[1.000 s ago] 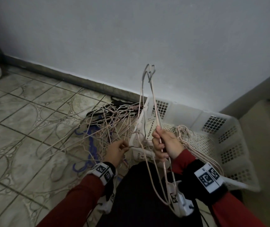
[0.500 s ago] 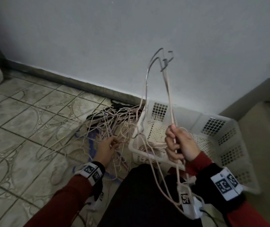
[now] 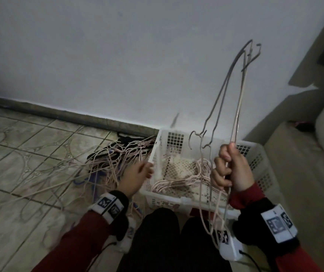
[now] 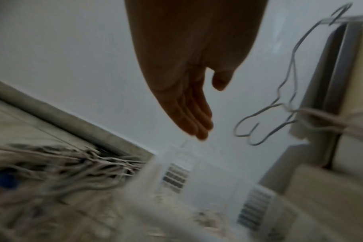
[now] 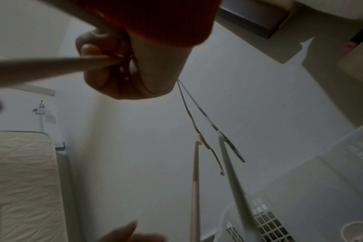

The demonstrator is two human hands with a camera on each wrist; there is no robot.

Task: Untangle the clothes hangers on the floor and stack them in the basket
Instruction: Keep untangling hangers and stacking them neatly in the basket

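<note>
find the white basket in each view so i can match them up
Head: basket at lower centre-right, against the wall, between the two hands.
Left wrist: blurred, at bottom centre, below the left hand.
Right wrist: only a corner with grid holes, at the bottom right.
Shared landmark: the held hangers, seen in all three.
</note>
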